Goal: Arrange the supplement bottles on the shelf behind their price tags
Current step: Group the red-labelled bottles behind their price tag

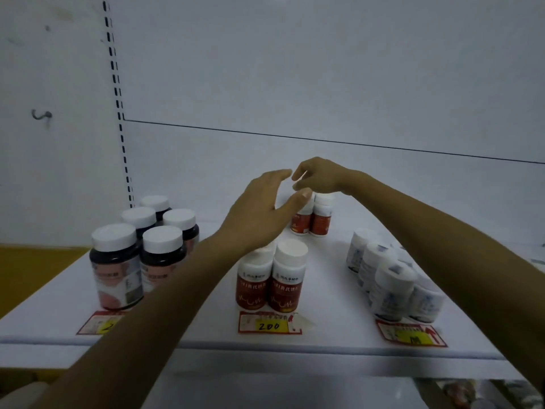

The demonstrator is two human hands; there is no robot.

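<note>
Fingers (280, 176) of the left hand (256, 216) are straight and spread wide from the thumb, released and holding nothing. Fingers (303, 172) of the right hand (323, 177) curl downward, tip to tip with the left ones; whether they grasp anything cannot be told.

Just beneath both sets of fingertips stands the rear pair of red-label bottles (320, 224), upright, side by side and touching, their white caps partly hidden by the left thumb. Whether either hand touches these caps is unclear. Nearer the person than the fingers, under the left wrist, stands the front pair of red-label bottles (284, 278), also upright and touching, directly behind the middle price tag (269, 325) marked 200.

Left of the fingers, well apart, a cluster of dark bottles (138, 246) with white caps stands behind the left price tag (97, 323), which the left forearm partly covers. Right of the fingers, under the right forearm, white bottles (389, 283) form rows behind the right price tag (413, 335). All rest on the white shelf (206, 338), its back panel (324, 84) behind the fingers.
</note>
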